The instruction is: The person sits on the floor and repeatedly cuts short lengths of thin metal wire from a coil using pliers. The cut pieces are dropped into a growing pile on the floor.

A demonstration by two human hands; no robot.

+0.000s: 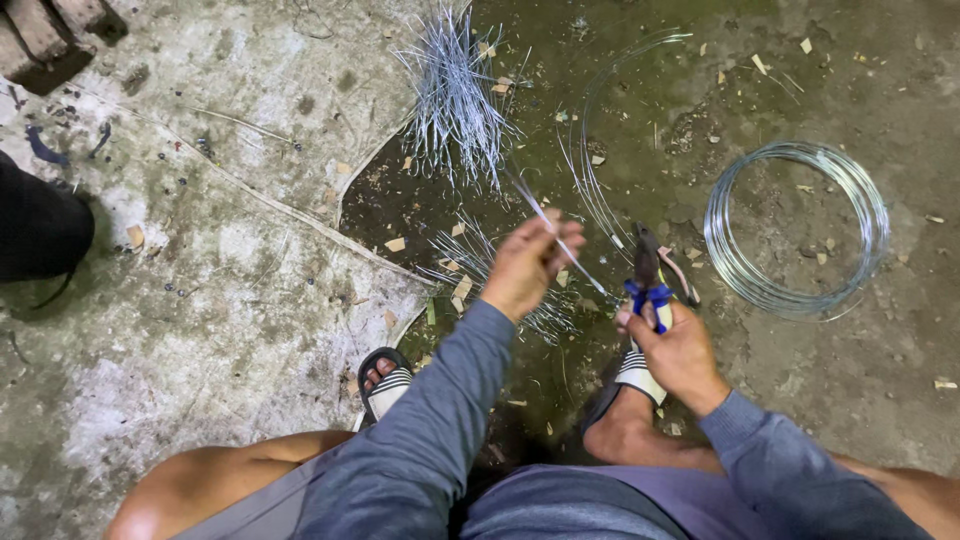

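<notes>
A thin, stiff length of steel wire (560,240) runs slantwise at the centre of the view, pinched in the closed grip of the left hand (525,265), its shiny end poking up toward 11 o'clock. At 3 o'clock from it, the right hand (680,350) is wrapped tight around pliers (650,275) with blue-banded handles, the dark metal nose pointing to 12 o'clock just beside the wire's lower end. Under the left hand lies a fan of short cut wire pieces (470,255), and at 12 o'clock a bigger, bristly bundle of cut wires (455,95) spreads like a brush. Loose curved strands (590,150) arc between them. Out at 3 o'clock sits a neat round coil of wire (795,230), smooth and silvery. All rest on a rough, stained concrete floor (230,260) littered with chips. Striped sandals (385,385) show at 6 o'clock, dark bricks (50,35) at 10 o'clock.
</notes>
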